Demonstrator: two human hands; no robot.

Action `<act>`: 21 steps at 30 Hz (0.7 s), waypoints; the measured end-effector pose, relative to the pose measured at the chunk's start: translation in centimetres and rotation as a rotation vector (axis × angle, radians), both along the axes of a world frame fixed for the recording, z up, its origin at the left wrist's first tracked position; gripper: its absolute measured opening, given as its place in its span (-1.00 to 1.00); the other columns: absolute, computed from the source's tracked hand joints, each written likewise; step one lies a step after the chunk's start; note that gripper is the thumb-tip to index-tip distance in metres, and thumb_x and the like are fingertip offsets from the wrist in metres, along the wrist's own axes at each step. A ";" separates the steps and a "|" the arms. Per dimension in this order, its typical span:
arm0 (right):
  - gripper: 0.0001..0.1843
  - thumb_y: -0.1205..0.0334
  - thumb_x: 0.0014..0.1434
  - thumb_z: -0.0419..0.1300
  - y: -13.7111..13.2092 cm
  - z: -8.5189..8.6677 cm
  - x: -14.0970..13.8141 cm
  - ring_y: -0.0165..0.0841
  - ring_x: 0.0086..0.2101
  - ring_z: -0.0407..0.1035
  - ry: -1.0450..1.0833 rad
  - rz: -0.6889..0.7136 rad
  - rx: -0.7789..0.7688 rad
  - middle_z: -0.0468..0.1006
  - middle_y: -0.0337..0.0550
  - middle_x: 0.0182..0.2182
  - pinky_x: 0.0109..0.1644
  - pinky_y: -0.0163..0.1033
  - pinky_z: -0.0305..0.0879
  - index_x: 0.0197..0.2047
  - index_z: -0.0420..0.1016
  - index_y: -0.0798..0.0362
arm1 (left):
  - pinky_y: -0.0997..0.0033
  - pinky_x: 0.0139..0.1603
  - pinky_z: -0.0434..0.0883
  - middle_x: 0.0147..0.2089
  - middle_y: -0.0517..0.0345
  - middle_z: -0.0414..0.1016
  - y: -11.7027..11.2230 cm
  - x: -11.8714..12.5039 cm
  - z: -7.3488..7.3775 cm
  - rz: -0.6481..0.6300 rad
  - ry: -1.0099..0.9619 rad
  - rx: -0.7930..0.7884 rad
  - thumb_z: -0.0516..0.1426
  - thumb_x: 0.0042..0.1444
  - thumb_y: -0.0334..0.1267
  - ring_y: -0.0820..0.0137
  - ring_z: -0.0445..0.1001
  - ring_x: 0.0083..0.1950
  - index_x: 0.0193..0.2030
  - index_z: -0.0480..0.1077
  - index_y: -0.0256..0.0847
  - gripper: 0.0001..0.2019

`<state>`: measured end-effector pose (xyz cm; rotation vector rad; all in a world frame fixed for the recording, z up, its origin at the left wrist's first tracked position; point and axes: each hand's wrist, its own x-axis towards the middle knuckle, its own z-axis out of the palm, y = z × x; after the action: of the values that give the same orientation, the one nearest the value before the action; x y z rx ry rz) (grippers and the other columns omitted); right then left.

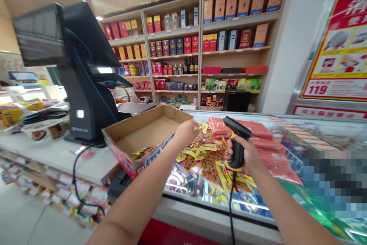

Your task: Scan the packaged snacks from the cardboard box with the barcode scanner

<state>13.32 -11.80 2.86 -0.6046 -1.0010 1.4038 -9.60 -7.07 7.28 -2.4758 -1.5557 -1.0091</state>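
Observation:
My right hand (249,153) is closed around the grip of a black barcode scanner (238,138), whose head points left and whose cable hangs down over the counter edge. My left hand (186,132) pinches a small yellow-and-clear snack packet (201,127) just left of the scanner head. Below both hands lies a heap of the same yellow snack packets (206,159) on the glass lid of a chest freezer (289,122). Red packets (258,132) are stacked behind the scanner.
An open cardboard box (143,132) with a few packets inside sits left of the heap, partly on the white counter (57,153). A black point-of-sale terminal (83,69) stands on the counter. Shelves of boxed goods (200,42) line the back wall. A red poster (338,46) hangs at right.

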 end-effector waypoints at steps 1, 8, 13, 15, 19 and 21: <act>-0.73 0.05 -0.02 0.33 0.1 -0.1 0.0 -0.44 -0.67 0.26 0.008 0.005 0.001 0.40 -0.35 -0.61 -0.63 -0.29 0.25 -0.30 0.41 -0.01 | 0.32 -0.06 0.43 -0.28 -0.01 0.58 -0.2 -1.5 1.3 0.038 0.085 -0.055 0.17 0.00 -0.35 0.25 0.52 -0.21 -0.31 0.58 -0.18 -0.85; -0.73 0.06 -0.04 0.35 0.1 0.1 -0.3 -0.44 -0.68 0.28 -0.007 -0.046 0.059 0.43 -0.33 -0.61 -0.61 -0.28 0.26 -0.35 0.40 0.01 | 0.34 -0.34 0.42 -0.53 0.15 0.49 -0.5 -14.9 4.0 0.188 0.345 -0.702 0.34 -0.46 -0.26 0.32 0.42 -0.48 -0.42 0.53 -0.20 -0.69; -0.69 0.04 -0.06 0.35 0.0 0.1 -0.6 -0.42 -0.69 0.29 -0.028 -0.017 0.067 0.42 -0.33 -0.63 -0.66 -0.29 0.22 -0.34 0.41 0.03 | 0.27 -0.38 0.43 -0.40 0.13 0.54 -0.7 -19.7 -0.1 0.308 0.368 -0.991 0.35 -0.61 -0.26 0.24 0.46 -0.42 -0.22 0.51 -0.19 -0.40; -0.70 0.05 -0.07 0.35 0.1 0.0 -0.7 -0.42 -0.70 0.29 -0.032 -0.015 0.062 0.42 -0.33 -0.64 -0.66 -0.29 0.22 -0.34 0.42 0.05 | 0.27 -0.32 0.42 -0.40 0.14 0.54 -0.5 -19.9 -0.9 0.276 0.387 -0.920 0.35 -0.57 -0.25 0.23 0.47 -0.37 -0.18 0.50 -0.19 -0.39; -0.69 0.06 -0.10 0.36 0.4 -0.2 -0.7 -0.42 -0.70 0.29 -0.022 -0.018 0.034 0.43 -0.32 -0.64 -0.67 -0.29 0.21 -0.36 0.41 0.05 | 0.34 -0.25 0.40 -0.38 0.21 0.56 0.1 -19.0 -1.3 0.175 0.399 -0.893 0.32 -0.51 -0.29 0.25 0.49 -0.32 -0.07 0.46 -0.14 -0.33; -0.68 0.06 -0.11 0.37 0.4 -0.2 -0.7 -0.42 -0.70 0.29 -0.021 -0.013 0.019 0.44 -0.32 -0.63 -0.68 -0.29 0.21 -0.36 0.40 0.05 | 0.35 -0.28 0.40 -0.41 0.18 0.56 0.2 -18.7 -1.3 0.185 0.386 -0.824 0.33 -0.55 -0.30 0.24 0.48 -0.35 -0.18 0.49 -0.19 -0.42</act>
<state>12.65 -11.43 2.62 -0.6112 -1.0245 1.3776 -28.33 -6.83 5.97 -2.6258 -2.2907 0.2099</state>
